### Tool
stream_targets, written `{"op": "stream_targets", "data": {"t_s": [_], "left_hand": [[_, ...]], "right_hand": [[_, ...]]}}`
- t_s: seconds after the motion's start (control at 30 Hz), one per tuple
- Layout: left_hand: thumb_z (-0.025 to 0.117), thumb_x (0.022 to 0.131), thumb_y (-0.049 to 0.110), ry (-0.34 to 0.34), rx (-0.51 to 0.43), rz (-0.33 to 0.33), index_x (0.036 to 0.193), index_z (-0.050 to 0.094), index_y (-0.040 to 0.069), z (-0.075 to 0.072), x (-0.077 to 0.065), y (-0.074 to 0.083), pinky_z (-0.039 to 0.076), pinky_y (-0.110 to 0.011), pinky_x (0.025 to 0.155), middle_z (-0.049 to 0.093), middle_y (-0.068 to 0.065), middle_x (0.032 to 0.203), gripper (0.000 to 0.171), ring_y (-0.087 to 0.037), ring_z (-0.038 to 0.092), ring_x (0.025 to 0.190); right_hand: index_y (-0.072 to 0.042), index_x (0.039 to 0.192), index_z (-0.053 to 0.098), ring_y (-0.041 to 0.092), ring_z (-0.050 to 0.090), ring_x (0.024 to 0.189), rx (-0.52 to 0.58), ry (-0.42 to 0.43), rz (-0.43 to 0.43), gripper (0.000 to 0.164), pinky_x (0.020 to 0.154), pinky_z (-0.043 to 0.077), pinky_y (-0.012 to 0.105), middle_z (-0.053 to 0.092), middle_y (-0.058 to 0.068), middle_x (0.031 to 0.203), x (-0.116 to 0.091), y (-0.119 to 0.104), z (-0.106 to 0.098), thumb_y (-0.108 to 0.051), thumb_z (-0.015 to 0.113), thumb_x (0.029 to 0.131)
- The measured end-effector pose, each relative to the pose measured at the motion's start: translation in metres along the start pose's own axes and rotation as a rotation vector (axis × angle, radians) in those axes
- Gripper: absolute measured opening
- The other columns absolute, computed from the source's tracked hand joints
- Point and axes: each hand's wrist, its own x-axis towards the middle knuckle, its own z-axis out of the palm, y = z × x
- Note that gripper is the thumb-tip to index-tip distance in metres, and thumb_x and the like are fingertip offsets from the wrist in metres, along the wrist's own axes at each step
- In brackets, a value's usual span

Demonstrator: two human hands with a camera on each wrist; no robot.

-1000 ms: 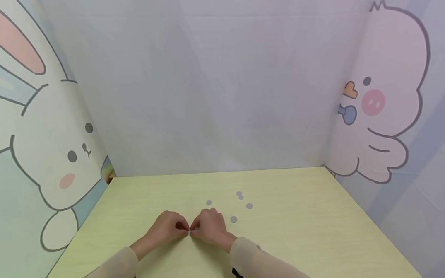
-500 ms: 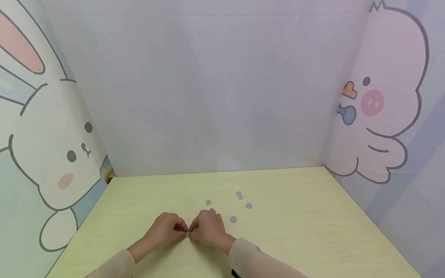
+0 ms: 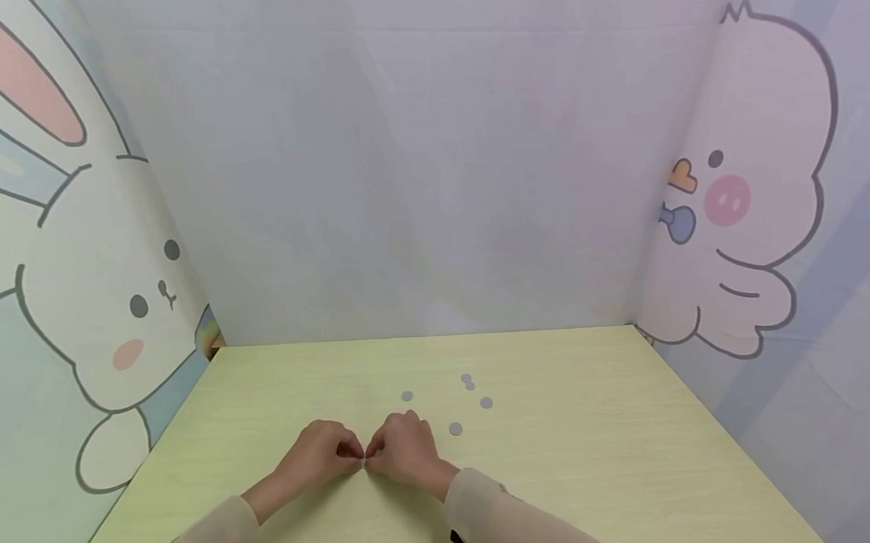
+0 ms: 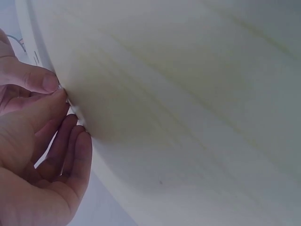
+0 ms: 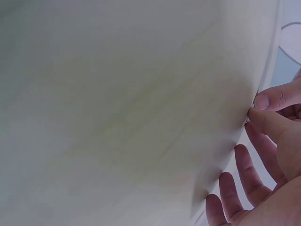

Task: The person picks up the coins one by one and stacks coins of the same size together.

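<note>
Low in the middle of the head view, my left hand and right hand meet thumb to thumb over the table. Between their fingertips shows a sliver of a small pale grey piece, pinched by both hands and mostly hidden; it resembles the coin-like discs nearby. The left wrist view shows my left thumb and index finger pressed together right at the tabletop, with a bright glint at the tips. In the right wrist view, my right thumb and index finger pinch at the same spot, the other fingers spread with their tips at the table.
Several flat grey coin-like discs lie beyond my right hand: a near disc, a right disc, a left disc and an overlapping pair. A pale wood table is bordered by a cloth backdrop with cartoon animals.
Both hands have slid together slightly left and toward the person, still pinching the small piece. The loose discs have stayed in place.
</note>
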Motion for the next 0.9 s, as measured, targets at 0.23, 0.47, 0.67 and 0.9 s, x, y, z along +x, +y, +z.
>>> {"op": "stream_targets", "data": {"t_s": [0.23,0.47,0.67,0.9], "left_hand": [[0.089,0.084,0.006,-0.003,-0.013,0.004,0.087,0.083,0.015,-0.002,-0.003,0.001,0.051,-0.024,0.069,0.075,0.011,0.08,0.011,0.002,0.059,0.073],[0.09,0.083,0.007,0.008,-0.012,-0.002,0.086,0.082,0.016,-0.001,-0.004,0.0,0.051,-0.024,0.068,0.073,0.012,0.079,0.012,0.003,0.058,0.073],[0.09,0.083,0.009,0.02,-0.011,-0.023,0.085,0.082,0.017,0.001,-0.005,0.001,0.05,-0.023,0.066,0.072,0.014,0.078,0.011,0.003,0.058,0.071],[0.09,0.085,0.015,0.015,-0.018,-0.045,0.084,0.082,0.017,0.002,-0.005,0.0,0.048,-0.023,0.065,0.069,0.015,0.077,0.009,0.002,0.055,0.07]], "right_hand": [[-0.032,0.076,0.086,0.011,0.056,0.081,-0.002,-0.007,-0.014,0.009,0.07,0.043,0.033,0.072,-0.022,0.082,-0.002,-0.003,-0.002,-0.028,0.091,0.081],[-0.032,0.076,0.086,0.011,0.056,0.083,-0.013,-0.016,-0.032,0.009,0.072,0.044,0.034,0.071,-0.02,0.081,-0.004,-0.004,-0.004,-0.028,0.09,0.082],[-0.027,0.084,0.087,0.009,0.06,0.084,0.033,-0.03,-0.053,0.004,0.072,0.046,0.027,0.073,-0.015,0.088,-0.004,-0.001,-0.013,-0.023,0.089,0.082],[-0.024,0.095,0.087,0.01,0.061,0.091,0.057,-0.024,-0.051,0.008,0.082,0.05,0.029,0.072,-0.012,0.09,0.004,0.018,-0.034,-0.022,0.087,0.087]]}}
